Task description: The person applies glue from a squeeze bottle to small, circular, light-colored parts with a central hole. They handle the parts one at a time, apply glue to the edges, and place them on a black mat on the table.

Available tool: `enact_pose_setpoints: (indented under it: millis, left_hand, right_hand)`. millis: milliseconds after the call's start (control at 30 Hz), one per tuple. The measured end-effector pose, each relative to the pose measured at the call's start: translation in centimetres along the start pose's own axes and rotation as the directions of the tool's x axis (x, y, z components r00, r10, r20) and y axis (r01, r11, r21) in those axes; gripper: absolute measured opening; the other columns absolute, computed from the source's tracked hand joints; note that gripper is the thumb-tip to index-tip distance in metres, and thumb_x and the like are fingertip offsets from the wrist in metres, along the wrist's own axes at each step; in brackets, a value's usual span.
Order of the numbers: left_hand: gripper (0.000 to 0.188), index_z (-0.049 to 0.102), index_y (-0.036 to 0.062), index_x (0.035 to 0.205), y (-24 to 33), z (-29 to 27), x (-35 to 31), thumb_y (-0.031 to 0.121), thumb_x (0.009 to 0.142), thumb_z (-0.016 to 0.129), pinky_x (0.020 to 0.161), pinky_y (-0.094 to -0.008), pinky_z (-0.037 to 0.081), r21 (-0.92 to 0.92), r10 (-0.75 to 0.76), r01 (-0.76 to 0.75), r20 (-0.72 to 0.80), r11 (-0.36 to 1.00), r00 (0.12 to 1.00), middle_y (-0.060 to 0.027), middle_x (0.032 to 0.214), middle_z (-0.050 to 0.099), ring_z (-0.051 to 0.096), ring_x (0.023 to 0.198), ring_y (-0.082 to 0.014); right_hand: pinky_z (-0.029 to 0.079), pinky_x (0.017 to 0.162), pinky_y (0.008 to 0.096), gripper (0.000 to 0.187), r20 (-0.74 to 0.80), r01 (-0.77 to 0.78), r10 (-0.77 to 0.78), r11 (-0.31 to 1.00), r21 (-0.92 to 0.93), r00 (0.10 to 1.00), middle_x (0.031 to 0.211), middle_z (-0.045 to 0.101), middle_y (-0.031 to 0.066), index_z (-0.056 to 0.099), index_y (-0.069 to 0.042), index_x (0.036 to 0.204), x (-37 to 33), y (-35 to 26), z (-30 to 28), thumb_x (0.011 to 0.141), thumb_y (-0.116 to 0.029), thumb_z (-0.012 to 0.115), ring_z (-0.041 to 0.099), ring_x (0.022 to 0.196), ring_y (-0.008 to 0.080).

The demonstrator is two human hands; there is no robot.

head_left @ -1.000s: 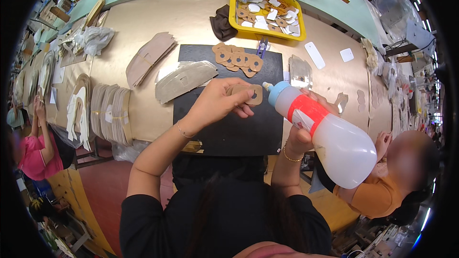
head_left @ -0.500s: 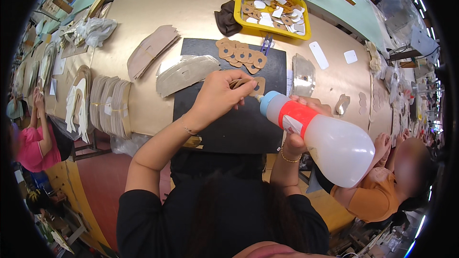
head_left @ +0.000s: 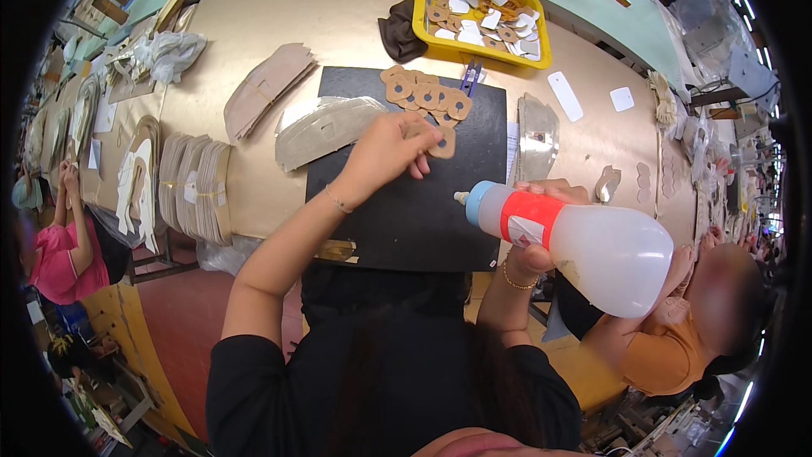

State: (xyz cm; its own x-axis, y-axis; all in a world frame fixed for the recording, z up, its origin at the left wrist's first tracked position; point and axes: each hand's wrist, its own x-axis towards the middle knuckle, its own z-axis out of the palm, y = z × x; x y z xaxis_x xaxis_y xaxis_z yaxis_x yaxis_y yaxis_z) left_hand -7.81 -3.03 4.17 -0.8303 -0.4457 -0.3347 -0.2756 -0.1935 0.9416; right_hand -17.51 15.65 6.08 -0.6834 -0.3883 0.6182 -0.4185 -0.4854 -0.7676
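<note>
My left hand (head_left: 387, 154) pinches a small tan piece with a round hole (head_left: 443, 149) over the black mat (head_left: 389, 224), close to the near end of a loose pile of similar tan pieces (head_left: 431, 96). Fingers partly cover the held piece, so I cannot tell if more lie under it. My right hand (head_left: 531, 261) is wrapped round a translucent squeeze bottle (head_left: 613, 258) with a red band and a blue cap. The bottle lies tilted in the air, its narrow nozzle (head_left: 461, 197) pointing left, apart from the piece.
Thread snips (head_left: 471, 76) lie beyond the pile. A yellow tray (head_left: 545, 52) of white and tan pieces stands at the back, beside dark cloth (head_left: 401, 34). Grey-beige panels (head_left: 326, 133) overlap the mat's left side; a banded stack (head_left: 196, 190) sits farther left. A co-worker (head_left: 660, 355) is at right.
My left hand has moved away from the nozzle, forward toward the pile, with the tan piece. The bottle has shifted slightly right, opening a gap between nozzle and piece.
</note>
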Motion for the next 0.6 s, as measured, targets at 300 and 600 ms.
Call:
enact_pose_setpoints:
  millis: [300, 600]
  left_hand:
    - [0.031, 0.051, -0.0062, 0.103, 0.6, -4.3, 5.5, 0.019, 0.087, 0.062, 0.043, -0.0233, 0.048, 0.145, 0.061, -0.025, -0.249, 0.989, 0.966, -0.0094, 0.067, 0.059, 0.057, 0.049, -0.0123]
    - [0.03, 0.051, -0.0064, 0.107, 0.9, -1.9, -0.7, 0.015, 0.088, 0.06, 0.062, -0.0255, 0.057, -0.402, 0.019, 0.007, 0.061, 0.916, 0.998, -0.017, 0.09, 0.065, 0.068, 0.072, -0.0194]
  right_hand:
    - [0.054, 0.076, 0.0364, 0.075, -0.033, -0.029, 0.029, 0.999, 0.029, 0.999, 0.091, 0.053, 0.0101, 0.053, 0.003, 0.101, -0.2, -0.8, 0.2, 0.06, -0.052, 0.081, 0.061, 0.081, 0.0257]
    - [0.054, 0.078, 0.039, 0.084, -0.111, 0.008, -0.015, 0.998, -0.059, 0.994, 0.095, 0.056, 0.014, 0.046, 0.003, 0.109, 0.2, -0.5, 0.4, 0.062, -0.06, 0.076, 0.063, 0.087, 0.0298]
